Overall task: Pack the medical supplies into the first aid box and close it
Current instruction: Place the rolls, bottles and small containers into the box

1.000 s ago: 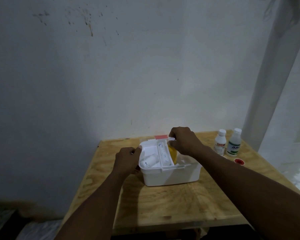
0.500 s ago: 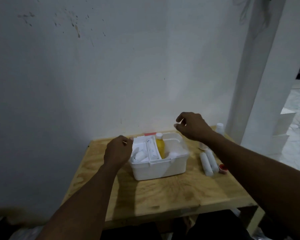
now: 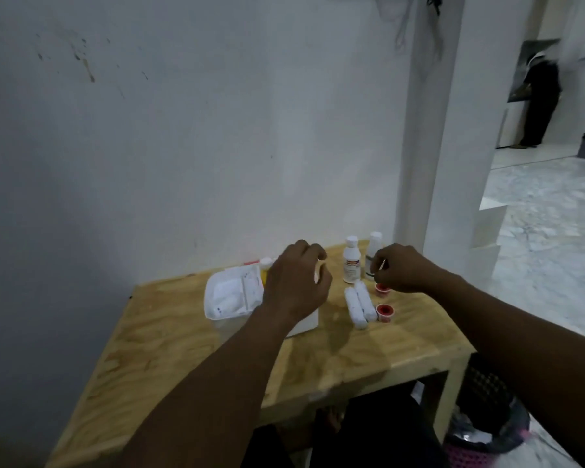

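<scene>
Left hand (image 3: 298, 285) curled over first aid box (image 3: 232, 324), hiding half; right hand (image 3: 399, 269) curled before bottles (image 3: 352, 265); both grips unclear

The plywood surface (image 3: 183, 349) carried a white box (image 3: 232, 295), two upright white bottles (image 3: 352, 261), two white rolls (image 3: 360, 305) touching side by side, and two small red items (image 3: 384, 312), possibly tape.

Table front (image 3: 200, 359) bare; bottles (image 3: 352, 265), bandage rolls (image 3: 360, 307) crowd right of box (image 3: 230, 298); wall (image 3: 217, 146) close behind.
</scene>
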Motion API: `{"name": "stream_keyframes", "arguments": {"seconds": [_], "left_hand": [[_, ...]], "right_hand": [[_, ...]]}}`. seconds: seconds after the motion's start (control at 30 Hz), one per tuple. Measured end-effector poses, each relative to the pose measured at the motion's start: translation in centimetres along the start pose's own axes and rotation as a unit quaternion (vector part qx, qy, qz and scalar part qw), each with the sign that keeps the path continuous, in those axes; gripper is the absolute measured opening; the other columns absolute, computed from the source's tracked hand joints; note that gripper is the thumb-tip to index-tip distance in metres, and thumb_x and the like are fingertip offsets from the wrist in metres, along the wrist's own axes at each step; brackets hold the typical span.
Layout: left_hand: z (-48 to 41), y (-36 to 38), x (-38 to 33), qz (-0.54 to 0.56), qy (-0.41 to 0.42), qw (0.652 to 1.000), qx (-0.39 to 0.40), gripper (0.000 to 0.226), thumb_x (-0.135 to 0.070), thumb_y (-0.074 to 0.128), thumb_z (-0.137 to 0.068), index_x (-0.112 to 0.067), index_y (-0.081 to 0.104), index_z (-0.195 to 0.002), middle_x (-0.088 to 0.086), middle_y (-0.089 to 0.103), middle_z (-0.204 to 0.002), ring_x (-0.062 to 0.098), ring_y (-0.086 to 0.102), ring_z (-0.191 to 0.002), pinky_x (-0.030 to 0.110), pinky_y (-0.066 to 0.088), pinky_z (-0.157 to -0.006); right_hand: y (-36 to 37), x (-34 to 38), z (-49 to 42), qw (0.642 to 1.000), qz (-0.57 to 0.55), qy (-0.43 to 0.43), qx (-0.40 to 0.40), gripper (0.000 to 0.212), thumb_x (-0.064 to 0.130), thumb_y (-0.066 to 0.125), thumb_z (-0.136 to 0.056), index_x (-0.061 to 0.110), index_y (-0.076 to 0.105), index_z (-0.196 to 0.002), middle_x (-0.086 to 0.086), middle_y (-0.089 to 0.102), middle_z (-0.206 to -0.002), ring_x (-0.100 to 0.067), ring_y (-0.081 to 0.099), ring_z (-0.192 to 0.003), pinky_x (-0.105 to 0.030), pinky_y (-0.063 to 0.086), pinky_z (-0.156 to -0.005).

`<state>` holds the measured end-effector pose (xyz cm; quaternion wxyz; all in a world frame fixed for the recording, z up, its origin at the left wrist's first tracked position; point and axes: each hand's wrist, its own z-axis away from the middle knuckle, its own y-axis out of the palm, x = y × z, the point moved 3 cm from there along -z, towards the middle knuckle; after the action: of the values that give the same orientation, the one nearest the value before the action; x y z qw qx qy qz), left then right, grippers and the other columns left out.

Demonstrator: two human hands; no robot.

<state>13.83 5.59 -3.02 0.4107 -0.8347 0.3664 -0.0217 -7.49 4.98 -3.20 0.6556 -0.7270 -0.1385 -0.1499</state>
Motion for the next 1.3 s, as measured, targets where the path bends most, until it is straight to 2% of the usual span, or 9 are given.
{"name": "stream_keyframes", "arguments": {"seconds": [0.1,0.2,0.37,0.5,0.63,0.77,1.0,1.17,1.3], "left_hand": [[0.8,2.6,-2.6,-0.002,0.036,0.997,0.067,0.025,-0.024,0.065,-0.087,-0.014,0.068,-0.109,0.004,0.066,-0.105,0.022,0.064,-0.091,0.032,0.052,-0.070],[1.4,5.2,-4.3,0.012,0.035,0.988,0.148,0.034,-0.030,0.065,-0.090,-0.017,0.065,-0.121,0.004,0.064,-0.120,0.021,0.060,-0.105,0.033,0.052,-0.083],[1.8,9.2,-5.6,-0.029,0.030,0.967,0.250,0.041,-0.042,0.061,-0.093,-0.021,0.062,-0.129,0.005,0.058,-0.132,0.024,0.050,-0.122,0.040,0.051,-0.094],[1.7,11.1,-5.9,-0.061,0.043,0.964,0.255,0.038,-0.044,0.056,-0.095,-0.021,0.070,-0.122,0.005,0.060,-0.123,0.024,0.049,-0.115,0.040,0.049,-0.092],[1.2,12.0,-5.7,-0.059,0.046,0.962,0.262,0.034,-0.040,0.055,-0.097,-0.022,0.068,-0.123,0.005,0.061,-0.119,0.024,0.050,-0.112,0.040,0.045,-0.093],[0.7,12.2,-5.5,-0.057,0.053,0.960,0.268,0.029,-0.037,0.057,-0.096,-0.022,0.067,-0.118,0.005,0.063,-0.116,0.024,0.051,-0.110,0.040,0.043,-0.094],[0.5,12.0,-5.9,-0.088,0.073,0.964,0.241,0.029,-0.041,0.054,-0.096,-0.020,0.072,-0.104,0.003,0.072,-0.104,0.025,0.059,-0.109,0.048,0.032,-0.112],[-0.8,9.8,-6.7,-0.047,0.065,0.982,0.171,0.019,-0.037,0.064,-0.089,-0.022,0.072,-0.099,0.001,0.073,-0.107,0.022,0.060,-0.111,0.045,0.033,-0.110],[-3.0,6.3,-6.2,-0.039,0.060,0.992,0.100,0.020,-0.038,0.062,-0.087,-0.024,0.074,-0.093,-0.002,0.071,-0.093,0.022,0.062,-0.097,0.041,0.042,-0.096]], "right_hand": [[1.6,-1.6,0.6,1.000,0.008,0.007,0.022,0.011,0.017,0.069,-0.081,0.018,0.069,-0.091,-0.004,0.069,-0.101,-0.019,0.063,-0.089,-0.030,0.054,-0.080],[2.5,-3.1,0.9,1.000,0.007,0.013,0.008,0.015,0.022,0.069,-0.084,0.016,0.069,-0.097,-0.005,0.068,-0.105,-0.017,0.058,-0.087,-0.028,0.049,-0.075],[3.1,-5.2,0.5,0.999,0.000,0.039,0.009,0.029,0.013,0.065,-0.086,0.019,0.063,-0.114,-0.008,0.063,-0.121,-0.023,0.058,-0.104,-0.032,0.052,-0.084],[3.9,-6.0,-0.5,0.999,0.011,0.035,0.020,0.040,0.006,0.060,-0.088,0.020,0.060,-0.125,-0.007,0.058,-0.132,-0.024,0.056,-0.115,-0.031,0.048,-0.090],[4.9,-6.3,-1.6,0.999,0.021,0.023,0.033,0.035,0.011,0.057,-0.092,0.017,0.062,-0.127,-0.008,0.058,-0.134,-0.024,0.055,-0.118,-0.032,0.044,-0.097],[5.9,-6.8,-2.3,0.999,0.016,0.026,0.031,0.023,0.023,0.059,-0.093,0.012,0.069,-0.111,-0.009,0.068,-0.115,-0.023,0.062,-0.100,-0.027,0.046,-0.082],[4.2,-8.4,-1.3,0.999,-0.003,0.045,0.014,0.028,0.036,0.064,-0.090,0.012,0.072,-0.104,-0.006,0.071,-0.100,-0.018,0.061,-0.085,-0.028,0.048,-0.076],[0.5,-8.5,-0.7,0.999,-0.023,0.030,-0.036,0.028,0.038,0.067,-0.088,0.012,0.073,-0.097,-0.006,0.071,-0.093,-0.020,0.065,-0.084,-0.030,0.049,-0.073],[-3.0,-5.8,-1.2,0.996,-0.028,-0.004,-0.080,0.031,0.039,0.068,-0.087,0.011,0.074,-0.098,-0.008,0.073,-0.094,-0.021,0.066,-0.084,-0.030,0.051,-0.072]]}}
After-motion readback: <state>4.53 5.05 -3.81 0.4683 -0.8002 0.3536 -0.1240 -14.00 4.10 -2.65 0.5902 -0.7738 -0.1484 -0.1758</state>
